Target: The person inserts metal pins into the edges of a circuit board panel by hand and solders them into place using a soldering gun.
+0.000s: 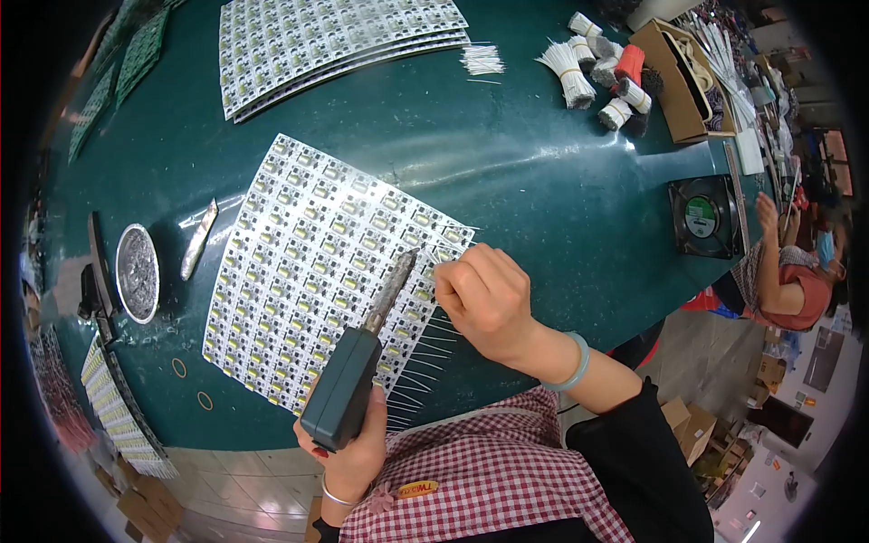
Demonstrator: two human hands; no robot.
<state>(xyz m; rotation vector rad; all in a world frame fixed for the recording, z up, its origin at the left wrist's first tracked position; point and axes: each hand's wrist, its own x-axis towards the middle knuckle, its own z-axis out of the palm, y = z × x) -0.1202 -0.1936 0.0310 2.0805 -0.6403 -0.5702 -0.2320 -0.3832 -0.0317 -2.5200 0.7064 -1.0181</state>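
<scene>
A white sheet of small LED circuit boards [299, 262] lies at an angle on the green table in front of me. My left hand [358, 466] is wrapped round the dark green body of a soldering gun [342, 385]. Its metal tip points up and away, over the sheet's right part. Close to that tip, at the sheet's right corner, my right hand [489, 294] is closed in a pinch on a thin white wire [437, 256]. Below it, several white wires [421, 366] stick out from the sheet's lower right edge. Whether the tip touches the sheet is unclear.
More LED sheets [335, 45] are stacked at the back beside loose white wires [482, 60]. Wire bundles [568, 77], a cardboard box [670, 86] and a black fan [704, 215] stand right. A metal bowl [138, 271] and solder bar [199, 240] lie left. A co-worker [787, 285] sits far right.
</scene>
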